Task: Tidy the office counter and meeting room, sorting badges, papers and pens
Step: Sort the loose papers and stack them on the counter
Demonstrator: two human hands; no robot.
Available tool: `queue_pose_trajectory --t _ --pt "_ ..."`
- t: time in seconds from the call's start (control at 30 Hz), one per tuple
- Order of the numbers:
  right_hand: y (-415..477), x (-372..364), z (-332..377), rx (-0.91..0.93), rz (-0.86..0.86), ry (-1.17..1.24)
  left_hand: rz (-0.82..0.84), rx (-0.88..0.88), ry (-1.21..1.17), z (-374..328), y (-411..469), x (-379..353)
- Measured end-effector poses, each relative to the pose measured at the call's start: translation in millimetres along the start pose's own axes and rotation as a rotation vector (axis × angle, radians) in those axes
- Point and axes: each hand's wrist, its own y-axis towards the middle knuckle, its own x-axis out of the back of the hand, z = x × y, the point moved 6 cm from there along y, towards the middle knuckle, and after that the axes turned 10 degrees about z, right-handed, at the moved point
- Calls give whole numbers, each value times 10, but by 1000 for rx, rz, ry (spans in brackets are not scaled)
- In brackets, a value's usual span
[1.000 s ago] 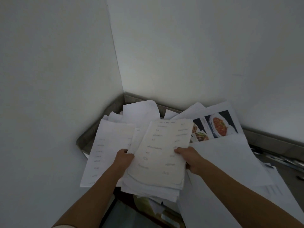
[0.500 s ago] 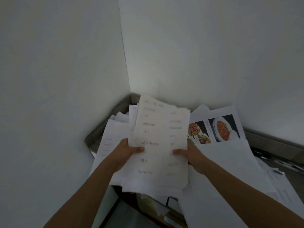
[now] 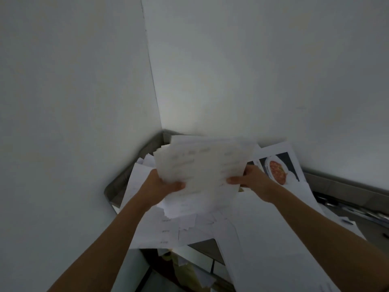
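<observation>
We grasp a blurred stack of papers [image 3: 202, 171] with our left hand [image 3: 162, 186] and right hand [image 3: 250, 180], thumbs on top, above the counter's [image 3: 130, 175] far-left corner, strewn with loose sheets [image 3: 263, 232].

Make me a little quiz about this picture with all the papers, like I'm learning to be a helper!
1. True or false: only the left hand grips the bundle of white printed sheets, and the right hand is off it.
2. Where is the white sheet with the red food photo? A) lying on the paper pile, right of the bundle; B) pinched in the left hand; C) stuck on the wall.
3. Fill in: the grey metal counter sits where two white walls meet, in a ____.
Key: 1 false, both hands grip it; 2 A; 3 corner.
</observation>
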Motion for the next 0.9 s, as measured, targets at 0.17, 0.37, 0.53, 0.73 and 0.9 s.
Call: queue_pose_trajectory --t 0.17,0.37,0.53,0.73,0.9 --pt "31 -124 61 103 -72 -29 -113 -54 -44 -38 62 -9" --pt "10 -88 -2 99 -94 -10 -116 44 -280 229 83 -71" --pt "-79 -202 -125 50 -76 -31 -38 154 -236 494 50 -270" --pt "-133 -52 -43 115 -212 -20 -38 62 -307 252 181 -404" --pt "-316 63 -295 47 -151 -8 32 116 -135 379 216 -457"
